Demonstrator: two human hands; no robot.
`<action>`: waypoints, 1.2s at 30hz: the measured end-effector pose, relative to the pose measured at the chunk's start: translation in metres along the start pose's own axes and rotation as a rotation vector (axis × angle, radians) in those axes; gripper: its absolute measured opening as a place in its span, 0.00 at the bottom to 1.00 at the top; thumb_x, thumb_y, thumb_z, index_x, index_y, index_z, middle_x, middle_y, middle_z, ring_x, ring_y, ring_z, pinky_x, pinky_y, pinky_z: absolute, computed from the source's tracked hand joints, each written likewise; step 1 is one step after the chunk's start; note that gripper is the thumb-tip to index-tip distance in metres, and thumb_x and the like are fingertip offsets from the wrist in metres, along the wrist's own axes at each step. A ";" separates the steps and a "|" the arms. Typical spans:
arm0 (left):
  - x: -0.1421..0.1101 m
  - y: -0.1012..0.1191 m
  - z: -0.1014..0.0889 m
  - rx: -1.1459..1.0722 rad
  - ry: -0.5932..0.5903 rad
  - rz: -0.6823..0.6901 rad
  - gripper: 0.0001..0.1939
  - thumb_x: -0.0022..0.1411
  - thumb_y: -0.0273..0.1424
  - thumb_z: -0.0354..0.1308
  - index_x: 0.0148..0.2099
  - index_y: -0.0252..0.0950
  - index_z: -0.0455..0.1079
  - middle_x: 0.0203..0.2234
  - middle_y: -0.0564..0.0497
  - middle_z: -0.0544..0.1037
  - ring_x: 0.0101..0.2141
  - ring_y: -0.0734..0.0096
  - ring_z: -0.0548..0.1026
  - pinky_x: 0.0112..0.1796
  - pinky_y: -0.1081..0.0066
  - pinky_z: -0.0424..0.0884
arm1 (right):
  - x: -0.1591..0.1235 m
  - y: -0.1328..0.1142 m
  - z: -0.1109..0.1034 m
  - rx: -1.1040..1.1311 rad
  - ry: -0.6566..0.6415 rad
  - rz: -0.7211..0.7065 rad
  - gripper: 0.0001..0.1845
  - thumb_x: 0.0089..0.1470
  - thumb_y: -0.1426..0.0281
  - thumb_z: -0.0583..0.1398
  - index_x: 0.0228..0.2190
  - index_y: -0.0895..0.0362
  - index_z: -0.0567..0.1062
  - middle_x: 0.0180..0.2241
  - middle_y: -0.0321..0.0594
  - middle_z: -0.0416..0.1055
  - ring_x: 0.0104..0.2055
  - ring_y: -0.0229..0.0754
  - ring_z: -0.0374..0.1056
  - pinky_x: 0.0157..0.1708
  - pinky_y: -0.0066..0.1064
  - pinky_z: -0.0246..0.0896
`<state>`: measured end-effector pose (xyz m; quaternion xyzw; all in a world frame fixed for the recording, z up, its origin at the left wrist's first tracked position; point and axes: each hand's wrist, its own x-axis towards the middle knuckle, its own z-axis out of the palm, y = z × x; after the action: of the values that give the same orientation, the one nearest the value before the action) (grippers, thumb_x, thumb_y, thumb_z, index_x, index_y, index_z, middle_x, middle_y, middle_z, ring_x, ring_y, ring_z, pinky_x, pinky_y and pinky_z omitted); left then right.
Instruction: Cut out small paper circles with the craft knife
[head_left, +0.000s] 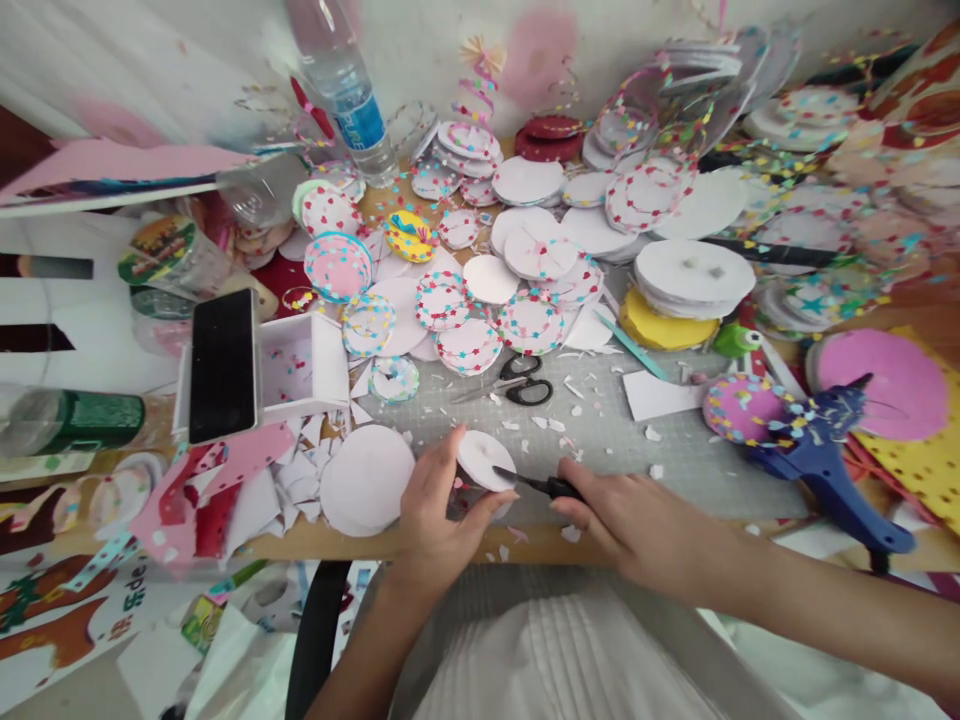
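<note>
My left hand (435,515) grips a small white paper disc (484,455) between fingers and thumb, tilted above the front edge of the mat. A bit of red shows beneath the disc. My right hand (626,515) is closed round a black-handled tool (562,488), and its dark narrow tip touches the disc's face; whether it is a knife or tweezers I cannot make out. Just left of my left hand lie larger white paper circles (366,475). Black-handled scissors (525,382) rest on the grey cutting mat (600,410) beyond the disc.
Decorated paper discs (469,345) and white circles crowd the back. A phone (223,365) lies across a white box (328,360) at left. A water bottle (349,100) stands behind. At right is a blue glue gun (840,480). Paper scraps (296,470) litter the mat and table.
</note>
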<state>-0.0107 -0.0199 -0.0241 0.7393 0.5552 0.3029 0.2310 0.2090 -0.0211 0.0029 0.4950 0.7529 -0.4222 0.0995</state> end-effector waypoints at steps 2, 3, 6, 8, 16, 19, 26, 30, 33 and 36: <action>-0.002 0.001 0.002 0.021 0.024 0.041 0.31 0.57 0.38 0.65 0.59 0.33 0.62 0.46 0.39 0.77 0.46 0.60 0.76 0.40 0.69 0.76 | -0.003 -0.003 -0.003 0.021 -0.011 0.023 0.15 0.68 0.63 0.41 0.39 0.57 0.63 0.28 0.46 0.76 0.31 0.54 0.76 0.26 0.33 0.49; -0.002 0.001 0.004 0.034 0.038 0.059 0.32 0.56 0.38 0.66 0.59 0.33 0.61 0.47 0.39 0.77 0.46 0.59 0.76 0.40 0.69 0.76 | -0.005 -0.005 -0.005 0.024 -0.019 0.039 0.16 0.68 0.63 0.41 0.39 0.57 0.63 0.28 0.47 0.76 0.32 0.55 0.76 0.26 0.34 0.49; -0.005 0.001 0.007 0.082 0.076 0.100 0.33 0.56 0.38 0.66 0.59 0.32 0.61 0.47 0.38 0.77 0.47 0.57 0.76 0.44 0.65 0.75 | -0.009 -0.012 -0.012 0.020 -0.047 0.093 0.17 0.68 0.62 0.41 0.39 0.57 0.64 0.29 0.48 0.76 0.33 0.55 0.75 0.27 0.34 0.50; -0.006 0.002 0.009 0.111 0.086 0.117 0.33 0.56 0.38 0.66 0.59 0.31 0.61 0.46 0.37 0.77 0.47 0.56 0.76 0.45 0.63 0.75 | -0.010 -0.016 -0.016 0.020 -0.068 0.123 0.18 0.68 0.62 0.41 0.40 0.58 0.65 0.29 0.49 0.76 0.34 0.56 0.75 0.28 0.35 0.51; -0.005 0.004 0.007 0.146 0.077 0.146 0.33 0.58 0.39 0.65 0.61 0.33 0.60 0.46 0.38 0.77 0.46 0.55 0.76 0.46 0.61 0.74 | -0.007 -0.009 -0.018 -0.047 -0.066 0.072 0.20 0.68 0.61 0.41 0.43 0.58 0.66 0.31 0.50 0.77 0.34 0.56 0.76 0.26 0.35 0.49; -0.004 0.000 0.003 0.103 0.047 0.103 0.32 0.57 0.40 0.64 0.60 0.35 0.61 0.46 0.40 0.78 0.46 0.57 0.77 0.45 0.62 0.75 | -0.001 0.000 -0.014 -0.084 -0.052 0.023 0.19 0.68 0.61 0.41 0.45 0.58 0.65 0.32 0.49 0.78 0.34 0.56 0.76 0.25 0.34 0.48; 0.002 -0.006 -0.002 0.058 0.014 0.058 0.29 0.57 0.39 0.65 0.58 0.35 0.63 0.45 0.41 0.78 0.45 0.57 0.76 0.45 0.62 0.74 | 0.011 0.006 -0.006 -0.157 -0.027 0.026 0.17 0.68 0.62 0.42 0.45 0.58 0.64 0.31 0.47 0.78 0.33 0.57 0.76 0.24 0.34 0.49; 0.008 -0.002 -0.005 -0.004 -0.010 -0.009 0.26 0.56 0.40 0.65 0.54 0.35 0.66 0.43 0.42 0.78 0.43 0.58 0.76 0.43 0.63 0.75 | 0.005 0.004 -0.012 -0.062 -0.003 0.012 0.19 0.68 0.61 0.41 0.46 0.59 0.64 0.30 0.47 0.77 0.33 0.54 0.75 0.28 0.35 0.56; 0.008 0.006 -0.010 -0.058 -0.076 -0.089 0.23 0.56 0.39 0.65 0.51 0.36 0.69 0.42 0.43 0.78 0.43 0.59 0.77 0.44 0.61 0.74 | -0.012 0.002 -0.021 0.044 -0.012 -0.001 0.22 0.67 0.58 0.40 0.45 0.56 0.67 0.28 0.43 0.76 0.33 0.50 0.75 0.30 0.36 0.61; 0.008 0.012 -0.012 -0.049 -0.140 -0.089 0.23 0.55 0.40 0.65 0.50 0.34 0.70 0.44 0.41 0.76 0.46 0.55 0.74 0.47 0.57 0.72 | -0.032 0.002 -0.031 0.113 -0.049 0.019 0.22 0.65 0.54 0.43 0.43 0.53 0.69 0.31 0.43 0.77 0.31 0.47 0.75 0.26 0.33 0.63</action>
<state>-0.0097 -0.0155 -0.0059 0.7274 0.5623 0.2538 0.3005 0.2344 -0.0193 0.0389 0.4964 0.7205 -0.4750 0.0938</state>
